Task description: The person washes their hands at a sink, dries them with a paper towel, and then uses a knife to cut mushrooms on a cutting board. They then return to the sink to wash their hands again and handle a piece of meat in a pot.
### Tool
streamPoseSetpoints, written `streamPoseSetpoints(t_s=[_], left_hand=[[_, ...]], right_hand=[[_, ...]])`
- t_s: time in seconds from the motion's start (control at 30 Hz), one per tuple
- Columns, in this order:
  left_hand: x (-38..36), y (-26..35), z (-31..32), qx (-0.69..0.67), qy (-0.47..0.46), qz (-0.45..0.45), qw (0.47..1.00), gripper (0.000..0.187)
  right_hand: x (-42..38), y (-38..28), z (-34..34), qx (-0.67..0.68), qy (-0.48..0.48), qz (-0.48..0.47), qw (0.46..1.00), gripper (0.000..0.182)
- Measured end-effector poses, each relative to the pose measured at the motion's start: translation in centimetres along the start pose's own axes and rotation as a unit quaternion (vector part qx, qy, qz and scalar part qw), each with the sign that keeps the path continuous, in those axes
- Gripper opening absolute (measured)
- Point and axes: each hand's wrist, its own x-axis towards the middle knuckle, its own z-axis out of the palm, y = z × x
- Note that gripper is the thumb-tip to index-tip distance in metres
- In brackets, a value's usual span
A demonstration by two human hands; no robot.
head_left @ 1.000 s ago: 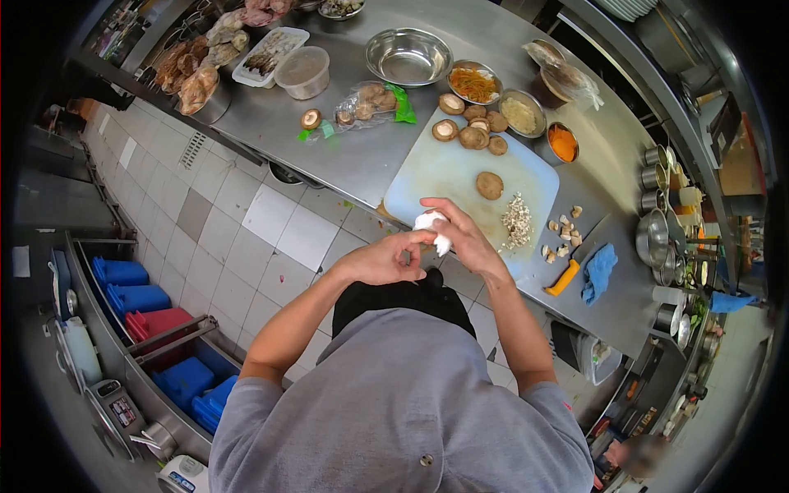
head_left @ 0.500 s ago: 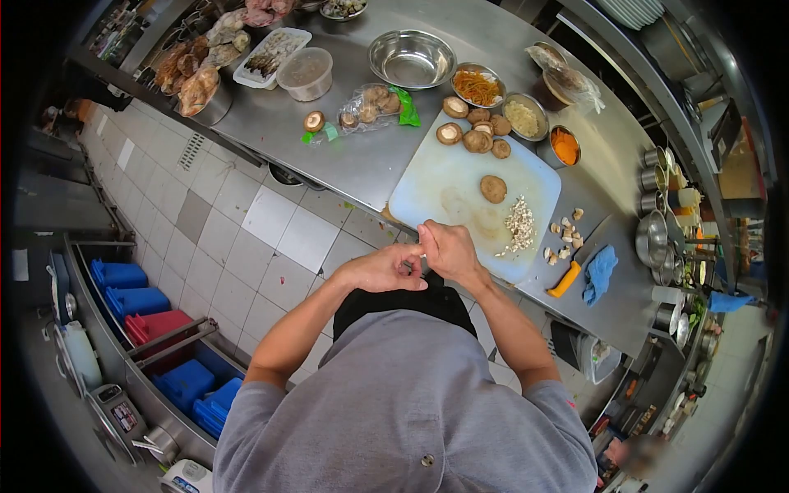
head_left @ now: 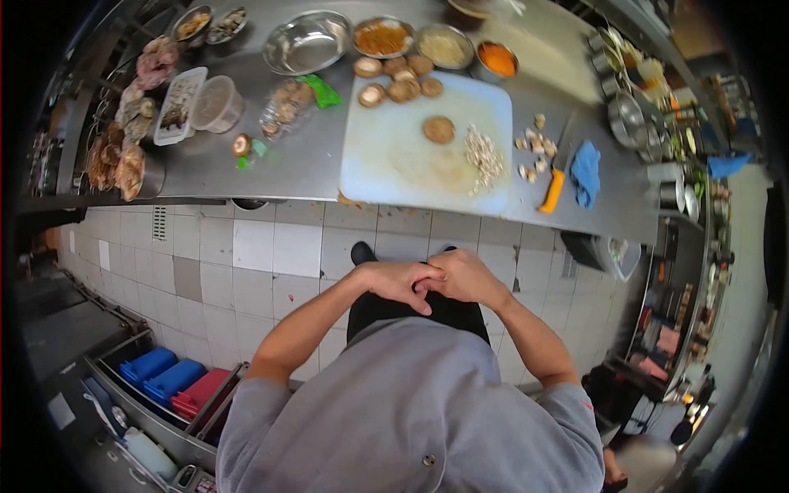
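In front of my waist, away from the counter, my left hand (head_left: 399,284) and my right hand (head_left: 465,276) meet. The fingers of my right hand are wrapped round the fingertips of my left hand. My left thumb sticks out apart, and nothing is seen in its palm. Nearest on the counter is the cutting board (head_left: 386,176), with one shiitake mushroom (head_left: 439,129) in its middle and a pile of finely chopped mushroom (head_left: 482,156) at right. Several whole shiitake (head_left: 403,89) crowd its far left corner. A yellow-handled knife (head_left: 551,191) lies right of the board.
Mushroom stems (head_left: 538,146) and a blue cloth (head_left: 585,174) lie near the knife. Behind the board stand a steel bowl (head_left: 308,43) and several filled bowls. A bag of mushrooms (head_left: 288,105), a lidded tub (head_left: 217,105) and a white tray (head_left: 179,107) sit leftward. Bins (head_left: 149,365) stand behind me.
My body has turned and drawn back from the counter, so floor now shows between the board and my hands. The hands stay clasped, the right one gripping the left fingers.
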Motion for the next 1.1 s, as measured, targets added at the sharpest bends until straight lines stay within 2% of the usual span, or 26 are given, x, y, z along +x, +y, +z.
streamPoseSetpoints(t_s=[0.03, 0.07, 0.13, 0.2, 0.4, 0.47, 0.53, 0.67, 0.7, 0.87, 1.1], left_hand=[[1.9, -0.2, 0.8, -0.024, -0.054, -0.029, 0.998, 0.055], [3.8, -0.4, 1.9, -0.048, -0.105, -0.058, 0.992, 0.055], [7.5, 0.7, 4.4, -0.049, -0.127, -0.086, 0.987, 0.048], [12.7, -0.7, 7.7, -0.009, -0.153, -0.052, 0.987, 0.047], [27.2, -0.1, 17.7, 0.012, -0.204, -0.021, 0.979, 0.045], [32.0, 0.9, 20.2, 0.060, -0.231, -0.031, 0.971, 0.046], [36.2, 1.3, 23.1, 0.068, -0.250, -0.032, 0.965, 0.047], [42.4, 3.6, 27.2, 0.111, -0.228, -0.048, 0.966, 0.054], [43.9, 3.2, 28.1, 0.049, -0.254, -0.011, 0.966, 0.059], [51.8, 2.8, 31.7, 0.091, -0.303, -0.055, 0.947, 0.051], [64.2, 5.2, 33.1, 0.106, -0.361, -0.011, 0.927, 0.043]], right_hand=[[-2.1, 1.4, 0.8, -0.016, 0.036, -0.012, 0.999, 0.022], [-4.6, 2.4, 1.2, -0.024, 0.043, 0.014, 0.999, 0.022], [-9.3, 4.6, 1.5, -0.042, 0.057, 0.058, 0.996, 0.020], [-14.7, 7.1, 2.1, -0.043, 0.083, 0.101, 0.991, 0.020], [-30.4, 13.7, 2.6, 0.013, 0.203, 0.199, 0.959, 0.019], [-35.0, 15.6, 2.7, 0.013, 0.246, 0.244, 0.938, 0.020], [-38.6, 16.5, 1.4, 0.034, 0.288, 0.261, 0.921, 0.022], [-44.5, 17.3, -1.6, 0.085, 0.390, 0.268, 0.877, 0.024], [-46.1, 18.3, -1.8, 0.065, 0.379, 0.294, 0.875, 0.021], [-52.6, 23.0, -2.1, 0.024, 0.337, 0.383, 0.860, 0.013], [-59.1, 30.7, -5.4, 0.094, 0.421, 0.372, 0.822, 0.011]])
